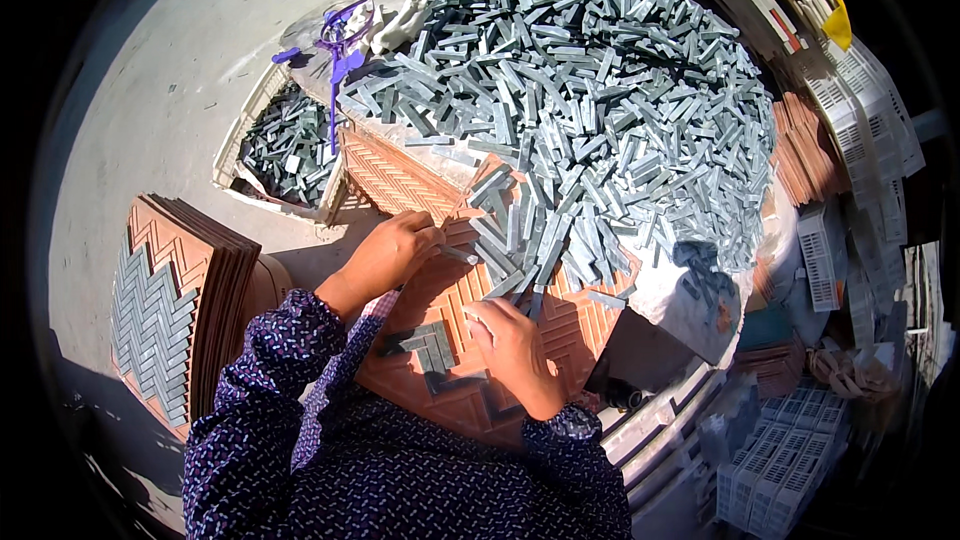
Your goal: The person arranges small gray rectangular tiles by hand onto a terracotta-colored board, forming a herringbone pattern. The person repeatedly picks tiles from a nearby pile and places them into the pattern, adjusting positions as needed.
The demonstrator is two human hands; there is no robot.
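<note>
My left hand (pixel 398 252) is closed in a pinch at the left edge of the loose strips, with a grey stone strip (pixel 458 254) at its fingertips. My right hand (pixel 512 352) bends over an orange tray (pixel 585 338) with herringbone grooves. Its fingers are curled, and what they hold, if anything, is hidden. Several dark grey strips (pixel 430 348) lie set in the grooves between and below my hands. Loose strips (pixel 530 240) spill over the tray's far part from a large heap of grey stone strips (pixel 600 90).
At left stands a stack of orange trays (pixel 215 280), its front one partly filled with grey strips. A crate (pixel 225 155) of dark pieces sits beyond it, near a purple plastic tool (pixel 345 65) and pale gloves (pixel 408 18). White plastic crates (pixel 785 460) are at right.
</note>
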